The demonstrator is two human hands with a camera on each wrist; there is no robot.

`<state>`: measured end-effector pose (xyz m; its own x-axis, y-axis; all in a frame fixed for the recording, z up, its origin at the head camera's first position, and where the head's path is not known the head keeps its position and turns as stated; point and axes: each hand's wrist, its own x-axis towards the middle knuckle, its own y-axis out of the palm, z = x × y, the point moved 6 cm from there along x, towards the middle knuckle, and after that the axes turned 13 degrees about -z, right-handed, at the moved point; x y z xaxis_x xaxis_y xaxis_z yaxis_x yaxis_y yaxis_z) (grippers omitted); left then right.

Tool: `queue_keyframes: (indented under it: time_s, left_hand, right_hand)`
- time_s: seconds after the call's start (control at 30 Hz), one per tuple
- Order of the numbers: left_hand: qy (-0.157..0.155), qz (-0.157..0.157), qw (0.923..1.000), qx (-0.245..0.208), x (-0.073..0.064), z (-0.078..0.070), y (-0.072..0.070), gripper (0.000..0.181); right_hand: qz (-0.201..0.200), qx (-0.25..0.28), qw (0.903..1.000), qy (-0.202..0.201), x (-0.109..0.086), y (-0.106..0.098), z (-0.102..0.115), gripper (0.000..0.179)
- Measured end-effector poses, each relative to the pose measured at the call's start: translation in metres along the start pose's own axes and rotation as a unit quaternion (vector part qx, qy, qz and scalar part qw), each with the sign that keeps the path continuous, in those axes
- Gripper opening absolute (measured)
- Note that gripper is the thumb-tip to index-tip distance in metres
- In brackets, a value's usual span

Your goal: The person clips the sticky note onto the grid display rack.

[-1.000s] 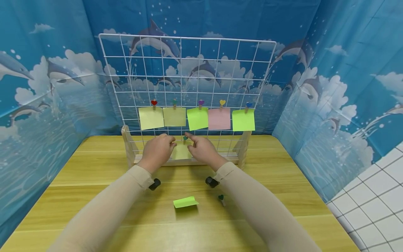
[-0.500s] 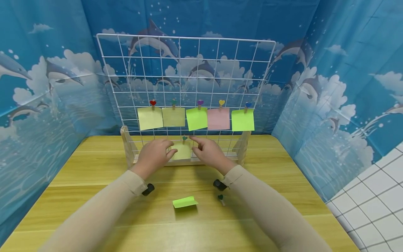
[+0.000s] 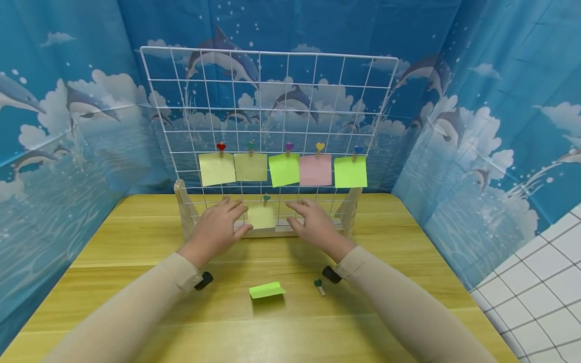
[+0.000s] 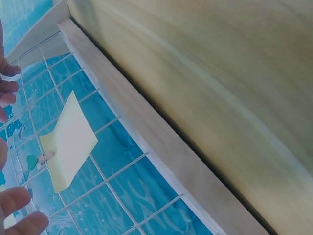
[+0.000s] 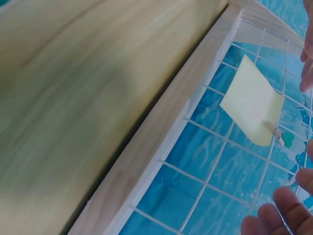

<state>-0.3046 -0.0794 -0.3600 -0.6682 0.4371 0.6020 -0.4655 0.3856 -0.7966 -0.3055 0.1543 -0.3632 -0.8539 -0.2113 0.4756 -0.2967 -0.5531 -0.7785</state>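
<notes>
A pale yellow sticky note [image 3: 261, 217] hangs low on the white wire grid [image 3: 290, 109], pinned by a small clothespin with a green heart [image 3: 267, 197]. In both wrist views the pale note [image 4: 73, 142] curves outward from the wires, its clothespin [image 5: 278, 133] at one edge. My left hand [image 3: 217, 229] is just left of the note, fingers spread and holding nothing. To its right, apart from it, my right hand [image 3: 317, 228] has its fingers extended and grips nothing.
Above hangs a row of clipped notes, among them a pink one [image 3: 315, 170] and a bright green one [image 3: 350, 172]. Nearer on the wooden table [image 3: 181, 322] lie a folded green note [image 3: 267, 290] and a green-heart clothespin [image 3: 320, 286]. Wooden feet [image 3: 183, 206] support the grid.
Both hands have drawn away from the clipped pale yellow note, the left hand leftward and the right hand rightward, their fingers opening. The note stays hanging from its clothespin.
</notes>
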Motion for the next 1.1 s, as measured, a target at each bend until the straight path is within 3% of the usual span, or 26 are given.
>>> queue_keyframes:
  time_s: [0.3,0.7,1.1]
  left_hand:
    - [-0.015,0.037,0.9992,-0.002,-0.016,0.000,-0.001,0.067]
    - [-0.051,0.106,0.9931,0.006,-0.030,-0.003,0.001,0.092]
    - [-0.064,0.126,0.9899,0.011,-0.041,-0.006,0.004,0.092]
  right_hand:
    - [-0.004,-0.048,0.9976,-0.049,-0.016,-0.008,-0.006,0.053]
    - [0.053,-0.089,0.9938,-0.040,-0.032,-0.012,-0.012,0.070]
    - [0.099,-0.121,0.9874,-0.028,-0.047,-0.007,-0.019,0.082]
